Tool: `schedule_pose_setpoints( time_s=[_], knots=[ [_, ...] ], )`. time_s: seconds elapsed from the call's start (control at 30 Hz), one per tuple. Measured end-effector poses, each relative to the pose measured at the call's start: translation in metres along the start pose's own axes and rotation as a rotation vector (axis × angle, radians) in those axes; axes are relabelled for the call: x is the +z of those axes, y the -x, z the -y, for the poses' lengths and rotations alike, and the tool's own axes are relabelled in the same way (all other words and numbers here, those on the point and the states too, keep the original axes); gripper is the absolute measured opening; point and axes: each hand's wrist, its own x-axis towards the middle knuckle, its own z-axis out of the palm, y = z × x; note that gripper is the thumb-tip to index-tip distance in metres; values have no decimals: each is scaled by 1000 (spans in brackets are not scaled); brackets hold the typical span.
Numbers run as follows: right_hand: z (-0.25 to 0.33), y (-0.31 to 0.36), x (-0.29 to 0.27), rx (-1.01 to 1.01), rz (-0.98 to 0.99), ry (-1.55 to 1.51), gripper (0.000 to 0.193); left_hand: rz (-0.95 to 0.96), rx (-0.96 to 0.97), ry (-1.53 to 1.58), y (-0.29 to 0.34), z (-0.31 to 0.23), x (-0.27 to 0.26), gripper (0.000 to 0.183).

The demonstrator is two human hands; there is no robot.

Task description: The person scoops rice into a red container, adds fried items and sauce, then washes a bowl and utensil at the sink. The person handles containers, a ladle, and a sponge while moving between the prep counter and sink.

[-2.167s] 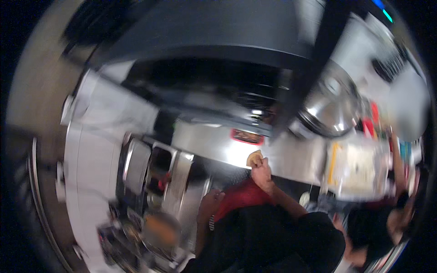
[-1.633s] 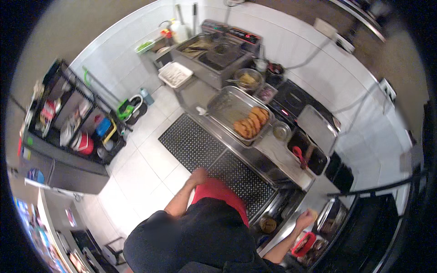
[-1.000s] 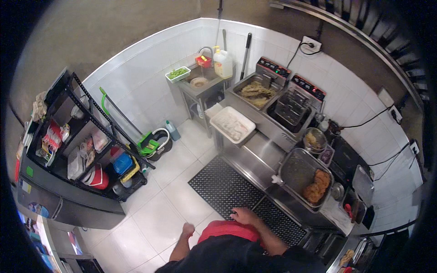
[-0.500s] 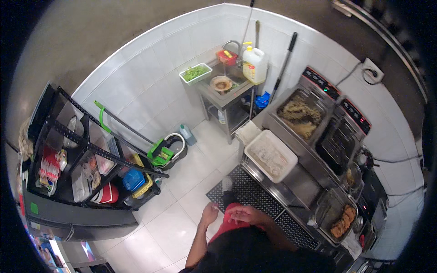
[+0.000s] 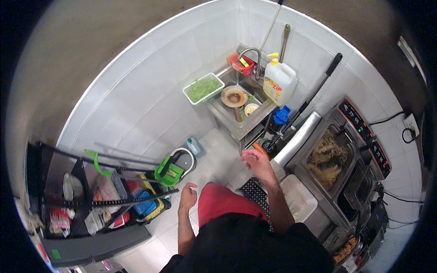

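My right hand (image 5: 256,162) hangs in the air just in front of the small steel sink unit (image 5: 233,126), its fingers loosely bent and apart with nothing in them. My left hand (image 5: 188,196) is held low by my left side, near the mop bucket (image 5: 174,169); it is empty, with fingers slightly bent. Inside the sink lie a used frying pan (image 5: 234,97) with a brown handle and a small pale bowl (image 5: 251,109) with scraps. A white basket of green leaves (image 5: 203,89) rests on the sink's left edge. To the right stands a large white soap jug (image 5: 278,84) with a yellow pump.
Two fryers, one holding cloudy oil (image 5: 328,158), line the right wall. A white tub (image 5: 298,199) stands below them, beside a black rubber mat (image 5: 253,193). Long handles lean beside the sink. A green-blue bottle (image 5: 194,146) is on the floor; a black shelf rack (image 5: 86,196) is at left.
I have moved forward, so the sink is nearer. My hands, close together before, are now apart; the right one has reached forward toward the sink.
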Motion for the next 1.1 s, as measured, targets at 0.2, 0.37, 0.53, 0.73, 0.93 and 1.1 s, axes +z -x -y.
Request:
schedule_pose_setpoints(
  time_s=[0.2, 0.37, 0.53, 0.73, 0.93, 1.1],
  knots=[
    [-9, -144, -18, 94, -34, -245, 42, 272, 132, -48, -139, -32, 3, 20],
    [-14, -349, -68, 262, -393, -147, 72, 415, 235, -158, -290, -107, -35, 30],
    [-10, -507, -134, 250, -644, -626, 77, 537, 146, -108, -385, -165, -100, 39],
    [-33, -565, -171, 92, -712, -972, 46, 409, 76, 133, -439, -153, -131, 28],
    [-67, -572, -137, -88, -903, -293, 31, 435, -31, 187, -473, -153, -127, 25],
    [-73, -570, -87, 223, -582, -676, 24, 389, 8, 148, -495, -183, -106, 23]
  ],
)
